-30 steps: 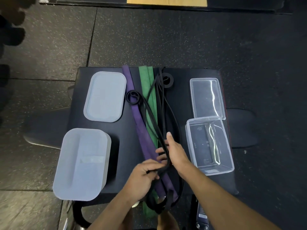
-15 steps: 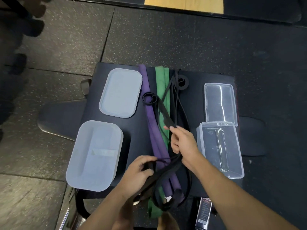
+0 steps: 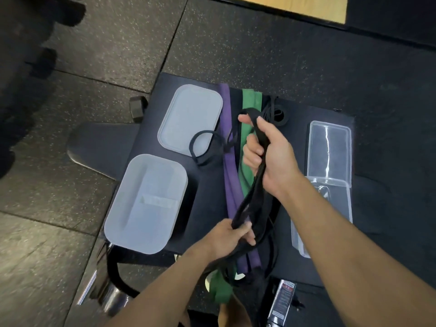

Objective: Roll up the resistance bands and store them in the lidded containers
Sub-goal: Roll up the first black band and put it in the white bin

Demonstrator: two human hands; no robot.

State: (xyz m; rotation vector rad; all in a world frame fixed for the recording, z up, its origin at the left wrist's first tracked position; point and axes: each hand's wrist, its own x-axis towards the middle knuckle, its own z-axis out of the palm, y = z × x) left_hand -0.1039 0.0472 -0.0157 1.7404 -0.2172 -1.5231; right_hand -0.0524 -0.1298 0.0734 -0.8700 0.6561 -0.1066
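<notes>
We see the right hand (image 3: 271,156) closed round a black band (image 3: 256,185), its fingers curled over the doubled strands and the thumb lying along the top of the fold, raised above the bench pad (image 3: 205,192). From that grip the band runs down and toward the person to the left hand (image 3: 226,237), whose fingers and thumb pinch the strands together. Below this lower grip the slack drops in loose loops over the near edge of the pad. Beneath the stretch between the two grips lie the purple band (image 3: 228,180) and the green band (image 3: 251,102), flat and side by side, running away from the person, the purple one on the left. Left of the upper grip we find the frosted lid (image 3: 191,114), with a thin black loop (image 3: 200,147) lying partly across its near corner; we cannot tell whether that loop belongs to the held band. Left of the lower grip sits the frosted container (image 3: 146,204), open. Just beyond the upper grip a coiled black band (image 3: 277,114) rests on the pad. Right of the upper grip lies the clear lid (image 3: 330,149), and right of the lower grip the clear container (image 3: 339,199), open and partly hidden behind the right forearm.
</notes>
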